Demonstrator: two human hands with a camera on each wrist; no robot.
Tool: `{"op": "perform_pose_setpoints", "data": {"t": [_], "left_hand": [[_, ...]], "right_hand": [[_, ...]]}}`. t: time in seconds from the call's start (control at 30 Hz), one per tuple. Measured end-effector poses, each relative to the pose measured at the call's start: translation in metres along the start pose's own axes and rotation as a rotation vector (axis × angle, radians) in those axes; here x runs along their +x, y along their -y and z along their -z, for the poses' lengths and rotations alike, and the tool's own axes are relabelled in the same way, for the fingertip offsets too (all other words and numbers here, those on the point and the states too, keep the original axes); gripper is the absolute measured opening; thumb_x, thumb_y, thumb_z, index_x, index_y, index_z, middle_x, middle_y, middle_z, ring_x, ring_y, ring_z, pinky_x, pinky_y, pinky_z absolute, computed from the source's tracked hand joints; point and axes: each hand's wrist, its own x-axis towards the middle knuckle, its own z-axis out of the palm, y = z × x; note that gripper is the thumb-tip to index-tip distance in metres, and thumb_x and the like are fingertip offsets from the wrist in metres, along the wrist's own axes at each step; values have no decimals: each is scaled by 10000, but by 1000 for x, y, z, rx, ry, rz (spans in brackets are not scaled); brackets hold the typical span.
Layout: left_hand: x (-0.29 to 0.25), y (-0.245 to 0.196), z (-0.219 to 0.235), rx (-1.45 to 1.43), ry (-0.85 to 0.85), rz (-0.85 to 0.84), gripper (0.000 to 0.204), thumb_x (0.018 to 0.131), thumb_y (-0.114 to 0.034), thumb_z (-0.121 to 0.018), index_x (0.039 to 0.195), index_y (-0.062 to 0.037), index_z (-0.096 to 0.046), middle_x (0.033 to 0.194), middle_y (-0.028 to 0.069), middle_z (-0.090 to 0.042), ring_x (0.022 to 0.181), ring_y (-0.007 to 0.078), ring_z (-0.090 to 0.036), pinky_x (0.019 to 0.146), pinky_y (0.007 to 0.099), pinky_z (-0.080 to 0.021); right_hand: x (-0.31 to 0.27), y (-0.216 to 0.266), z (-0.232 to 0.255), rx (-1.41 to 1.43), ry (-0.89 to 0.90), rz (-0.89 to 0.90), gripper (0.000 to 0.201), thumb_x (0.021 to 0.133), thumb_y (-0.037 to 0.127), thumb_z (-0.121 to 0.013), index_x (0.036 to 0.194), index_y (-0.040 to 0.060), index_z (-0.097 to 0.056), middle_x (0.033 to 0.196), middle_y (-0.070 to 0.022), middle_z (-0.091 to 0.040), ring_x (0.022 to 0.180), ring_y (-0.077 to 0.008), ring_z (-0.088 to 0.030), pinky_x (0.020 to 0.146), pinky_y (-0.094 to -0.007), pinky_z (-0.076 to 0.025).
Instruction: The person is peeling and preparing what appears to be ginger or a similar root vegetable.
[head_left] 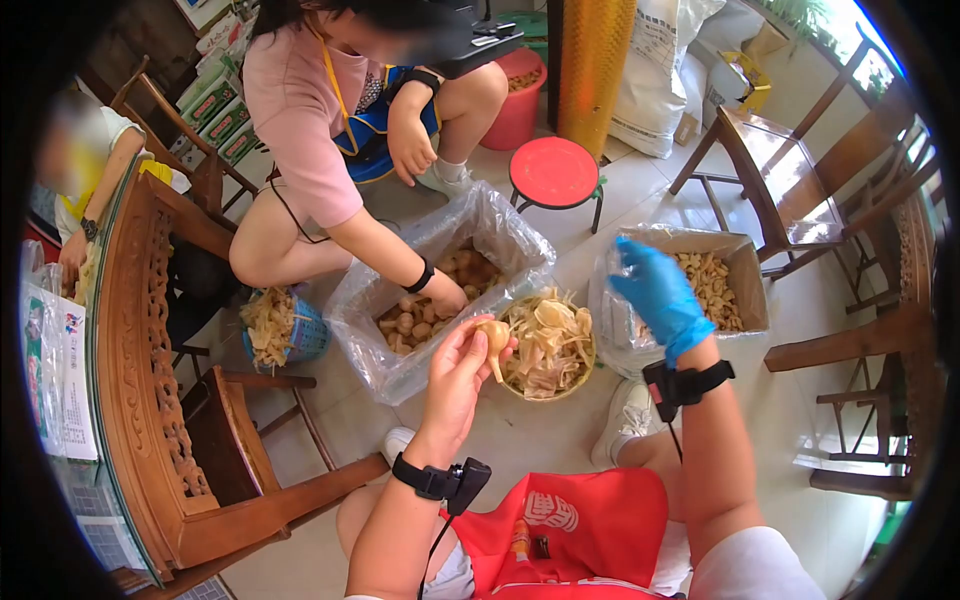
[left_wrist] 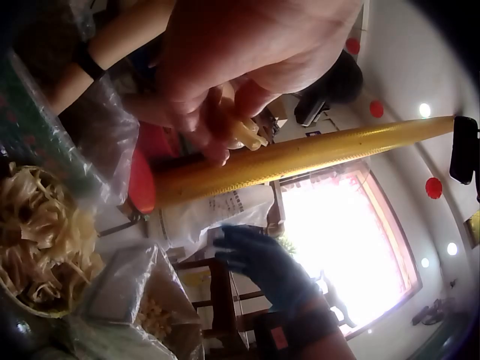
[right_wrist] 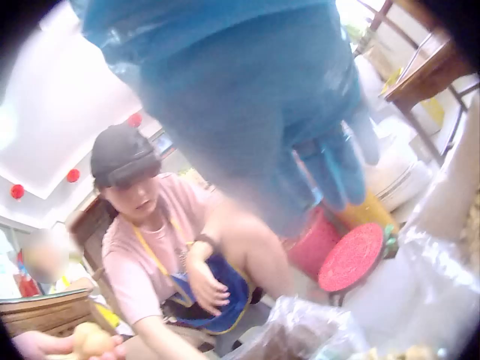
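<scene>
My left hand [head_left: 455,385] pinches a whole garlic bulb [head_left: 494,343] between thumb and fingers, its stem pointing down. The bulb [right_wrist: 91,340] also shows at the lower left of the right wrist view. In a blue glove, my right hand [head_left: 660,298] hangs with loosely extended fingers over the left side of a plastic-lined box [head_left: 755,250]. Garlic cloves [head_left: 708,290] fill that box. Below the bulb stands a round basket of garlic skins [head_left: 548,350]. Another lined box [head_left: 365,290] holds several garlic bulbs [head_left: 468,268], with the other person's hand [head_left: 445,293] reaching in.
A person in a pink shirt [head_left: 300,130] sits opposite. A red stool [head_left: 555,172] stands behind the boxes, with a wooden chair [head_left: 770,160] at the right. A blue basket [head_left: 308,332] of skins is beside a carved wooden table [head_left: 150,400] at the left.
</scene>
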Motion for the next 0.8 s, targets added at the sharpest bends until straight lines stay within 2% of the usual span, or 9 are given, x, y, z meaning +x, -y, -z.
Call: {"op": "perform_pose_setpoints", "data": {"t": [0.1,0.13,0.3,0.37,0.47,0.57,0.6,0.67,0.8], "left_hand": [[0,2,-4,25,29,31,290,955,-176,-487,1183,2,-485,1058,89,-563,984,184,-581,871,293,-468],[0,5,-6,37,11,28,296,953,-180,-490,1188,1,-483,1060,87,-564,986,175,-576,872,290,-465],[8,11,-4,104,-110,-43,329,932,-171,-538,1215,-11,-484,1067,61,-566,992,134,-555,863,271,-462],[7,6,-9,171,-96,-137,389,882,-169,-627,1200,16,-499,1076,61,-586,938,104,-573,818,237,-464],[7,8,-2,108,-107,-92,385,853,-118,-657,1188,17,-522,1076,68,-599,937,108,-577,831,249,-469],[6,9,2,91,-97,-97,368,825,-88,-684,1152,16,-551,1066,72,-609,943,111,-577,842,249,-472],[6,10,5,98,-70,-125,366,812,-77,-695,1139,12,-560,1063,71,-612,940,111,-579,839,249,-477],[4,9,6,121,-62,-132,346,779,-50,-718,1097,-23,-586,1031,53,-625,907,104,-583,807,247,-487],[6,12,16,302,-22,-183,343,777,-12,-708,1094,-9,-577,983,55,-642,853,106,-603,796,247,-501]], "right_hand": [[-17,60,-20,165,358,188,424,782,284,-694,1120,49,-592,941,-171,-637,849,-300,-629,754,-365,-500],[-24,67,-29,206,391,286,384,805,284,-667,1100,47,-599,923,-170,-641,833,-303,-635,749,-366,-501],[-32,82,-46,193,300,367,330,827,241,-643,1090,45,-607,926,-164,-642,826,-302,-634,742,-372,-499],[-29,92,-41,423,314,268,333,825,206,-644,1105,30,-603,928,-165,-637,810,-260,-629,740,-347,-498],[-31,96,-41,486,415,120,340,824,166,-644,1126,17,-597,943,-135,-641,793,-180,-597,731,-312,-488],[-32,90,-50,599,413,27,337,821,151,-652,1123,11,-602,909,-85,-650,758,-118,-562,706,-283,-481],[-33,93,-48,602,413,64,337,821,151,-652,1123,11,-602,909,-85,-650,758,-118,-562,706,-283,-481],[-32,100,-39,554,491,-54,312,822,161,-660,1091,8,-618,867,-44,-653,734,-97,-557,689,-270,-480],[-33,97,-41,485,509,-25,297,815,170,-673,1053,-2,-629,831,-40,-652,720,-92,-561,683,-260,-481]]}}
